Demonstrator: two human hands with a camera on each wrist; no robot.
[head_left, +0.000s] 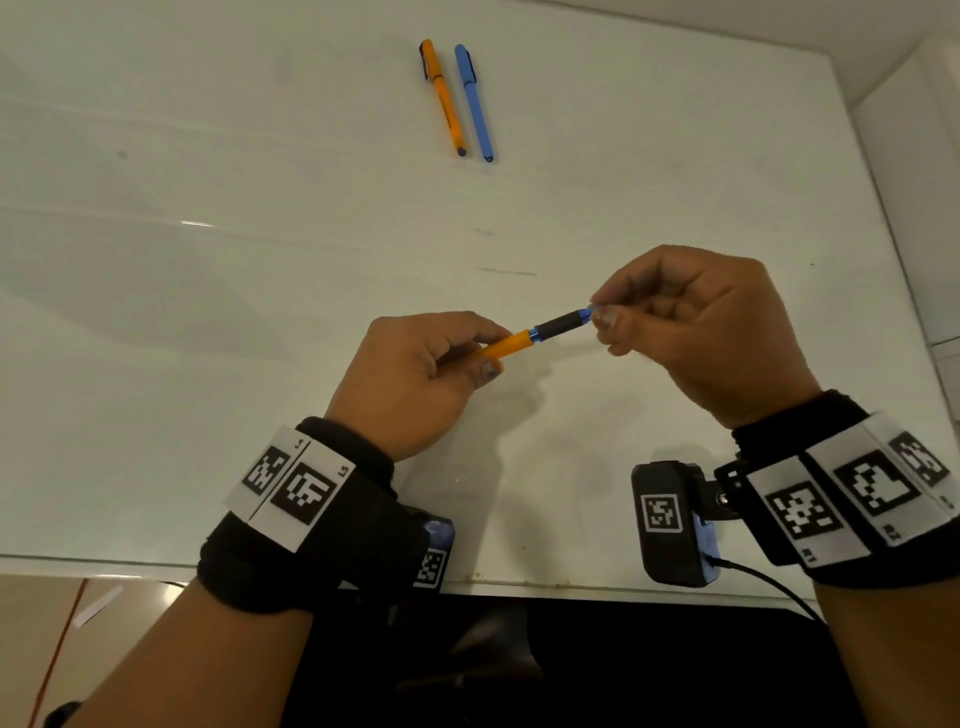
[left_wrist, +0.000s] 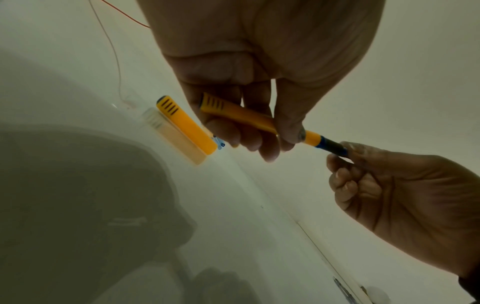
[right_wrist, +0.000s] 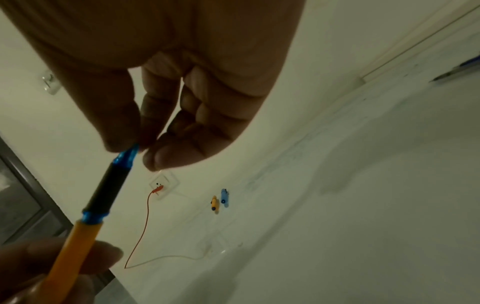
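An uncapped orange pen (head_left: 540, 335) with a black grip and a blue tip hangs above the white table (head_left: 208, 312). My left hand (head_left: 488, 353) grips its orange barrel (left_wrist: 246, 117) with thumb and curled fingers. My right hand (head_left: 602, 317) pinches the blue tip (right_wrist: 128, 153) between thumb and fingertips. In the left wrist view, an orange cap (left_wrist: 187, 125) lies on the table under my left hand. That cap is hidden in the head view. At the far side, an orange capped pen (head_left: 443, 96) and a blue capped pen (head_left: 474, 101) lie side by side.
The table's front edge (head_left: 519, 587) runs just under my wrists. A wall borders the table on the right (head_left: 909, 156). In the right wrist view, a red wire (right_wrist: 141, 230) hangs from a wall socket (right_wrist: 163, 185) beyond the table.
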